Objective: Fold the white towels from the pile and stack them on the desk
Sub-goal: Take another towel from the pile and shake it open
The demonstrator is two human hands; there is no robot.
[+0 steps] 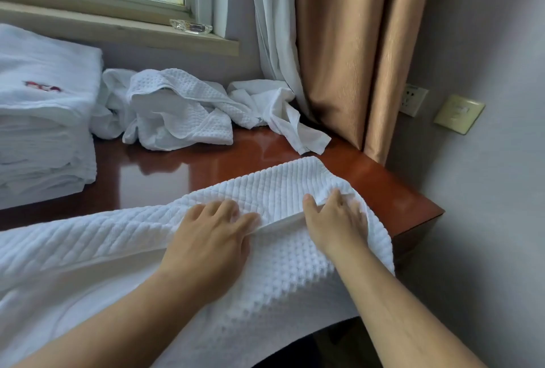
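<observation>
Waffle towel (265, 190) spread across the near edge of the bench (177, 167), front part hanging over. Both hands work its folded edge. Left hand (212, 238) lies on top, fingers curled over the hem, apparently gripping it. Right hand (333, 220) pinches the same hem near the right corner, thumb on top.

Step in hand: likely early fold of this towel. Next move calls for carrying the hem across evenly, corners matched.

Unfolded pile (177, 108) sits behind; folded stack (44, 119) at left.
</observation>
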